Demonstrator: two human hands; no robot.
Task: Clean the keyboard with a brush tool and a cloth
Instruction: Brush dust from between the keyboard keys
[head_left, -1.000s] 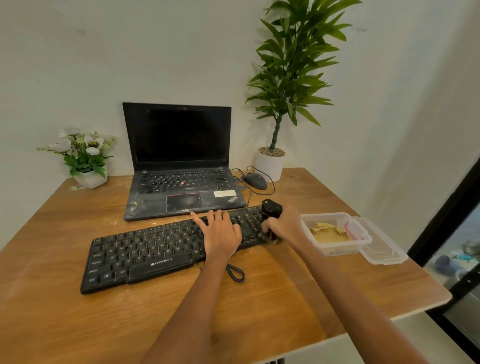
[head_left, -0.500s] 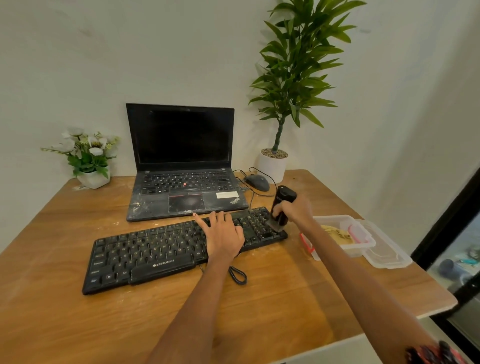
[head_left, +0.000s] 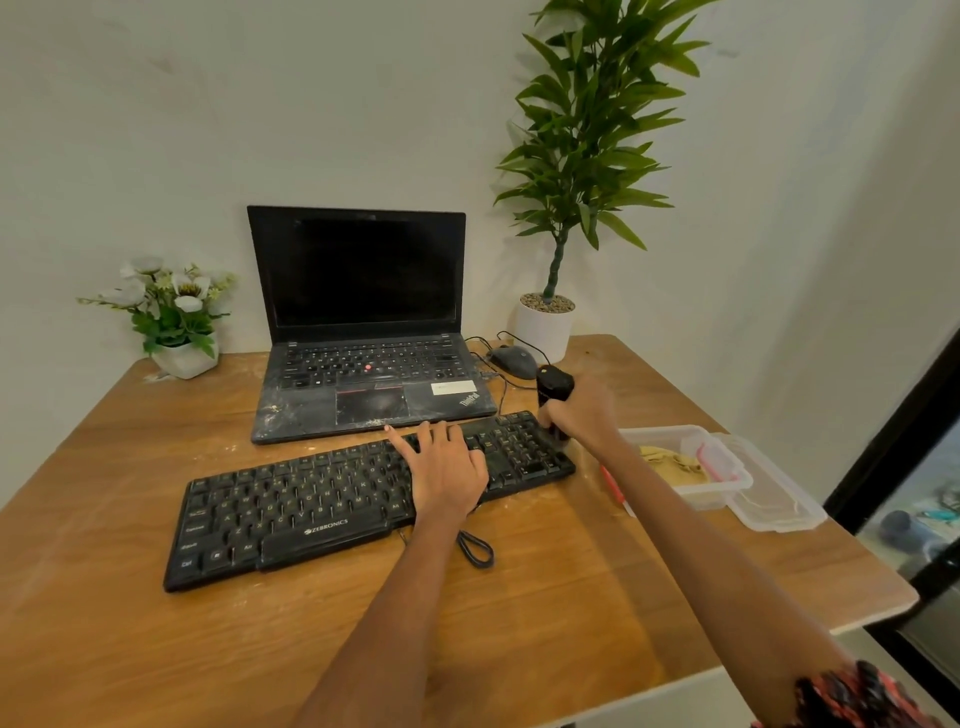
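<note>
Our right hand (head_left: 582, 413), gripping the brush (head_left: 555, 387), has moved to the keyboard's (head_left: 291, 512) far-right end; left hand (head_left: 447, 470) stays flat, steadying; brushing continues.

We see a wooden desk (head_left: 571, 613) set against a plain pale wall (head_left: 260, 104), with a dark-framed glass door (head_left: 904, 457) at right.
</note>
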